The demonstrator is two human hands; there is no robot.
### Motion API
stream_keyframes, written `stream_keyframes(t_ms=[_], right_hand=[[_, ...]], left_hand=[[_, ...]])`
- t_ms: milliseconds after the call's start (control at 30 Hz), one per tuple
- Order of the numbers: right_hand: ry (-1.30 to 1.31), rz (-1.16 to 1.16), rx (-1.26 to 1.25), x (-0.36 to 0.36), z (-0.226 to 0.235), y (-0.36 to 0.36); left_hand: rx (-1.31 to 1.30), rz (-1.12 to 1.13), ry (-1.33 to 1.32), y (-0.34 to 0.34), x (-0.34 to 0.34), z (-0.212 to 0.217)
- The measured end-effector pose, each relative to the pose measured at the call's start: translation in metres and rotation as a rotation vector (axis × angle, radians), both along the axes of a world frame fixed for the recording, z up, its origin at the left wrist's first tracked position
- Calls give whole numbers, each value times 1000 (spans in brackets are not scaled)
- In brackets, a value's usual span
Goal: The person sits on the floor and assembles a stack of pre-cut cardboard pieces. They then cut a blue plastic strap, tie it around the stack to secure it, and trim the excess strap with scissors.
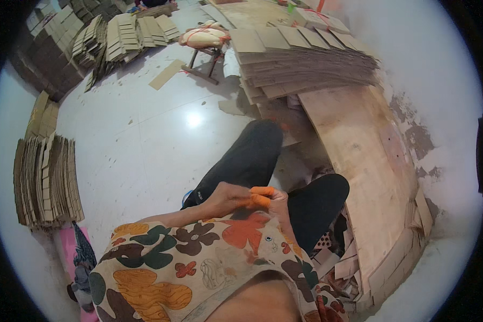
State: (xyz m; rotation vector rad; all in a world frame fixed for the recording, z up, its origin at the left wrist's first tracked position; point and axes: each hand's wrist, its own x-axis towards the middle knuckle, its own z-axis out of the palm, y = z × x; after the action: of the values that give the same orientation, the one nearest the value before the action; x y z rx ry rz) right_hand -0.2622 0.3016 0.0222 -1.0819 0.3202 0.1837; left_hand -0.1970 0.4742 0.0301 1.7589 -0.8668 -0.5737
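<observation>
Both hands meet in front of my lap, above my dark trousers. My left hand is closed, its curled fingertips against the ends of the orange finger cots worn on two fingers of my right hand. It seems to grip one of these cots. The fingers of my right hand point left and are bent in toward the left hand. Whatever lies between the two sets of fingertips is hidden.
Stacked flat cardboard sheets lie on the wooden board to the right. More cardboard bundles stand at far left and near left. A small stool bears a pale cushion. Scraps lie beside my right leg.
</observation>
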Motion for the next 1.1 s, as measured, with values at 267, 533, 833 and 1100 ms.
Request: stream_keyframes(t_ms=[267, 533, 833, 1100], right_hand=[[16, 20, 0, 23, -19, 0], [15, 139, 109, 67, -39, 13], [99, 174, 416, 93, -32, 7], [-43, 729, -78, 103, -49, 16]], left_hand=[[-199, 219, 164, -5, 15, -14], [-31, 215, -73, 6, 46, -21], [-354, 429, 807, 29, 49, -15], [-235, 322, -165, 32, 38, -10]])
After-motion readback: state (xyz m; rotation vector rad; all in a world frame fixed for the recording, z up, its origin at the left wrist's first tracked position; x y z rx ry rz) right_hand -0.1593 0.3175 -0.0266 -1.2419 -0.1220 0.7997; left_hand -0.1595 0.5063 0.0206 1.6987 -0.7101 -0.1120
